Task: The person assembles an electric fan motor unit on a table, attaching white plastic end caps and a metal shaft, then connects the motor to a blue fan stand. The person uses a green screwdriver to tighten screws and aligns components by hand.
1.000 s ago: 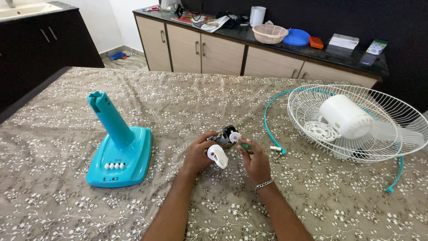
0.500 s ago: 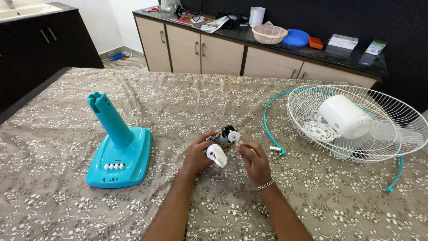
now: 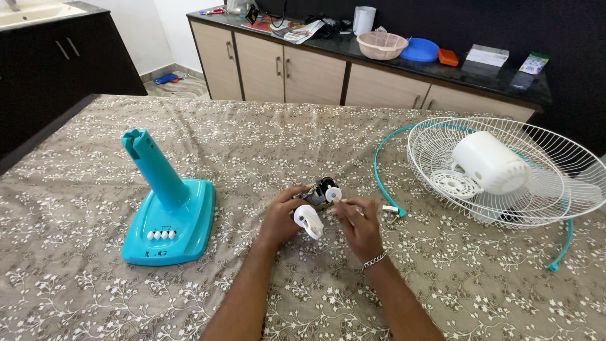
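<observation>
The left hand (image 3: pixel 279 219) is wrapped around one small fan motor (image 3: pixel 315 203), just right of the single teal fan stand (image 3: pixel 165 205). The right hand (image 3: pixel 358 225) pinches at its white end. One wire guard (image 3: pixel 505 173) lies farther right, with one white housing (image 3: pixel 491 161) in it.

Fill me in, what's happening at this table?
A person holds a small fan motor assembly in the left hand, with the right hand pinching at its white front end. A teal fan base stands to the left on the patterned cloth. A white wire guard with a white housing lies to the right.
</observation>
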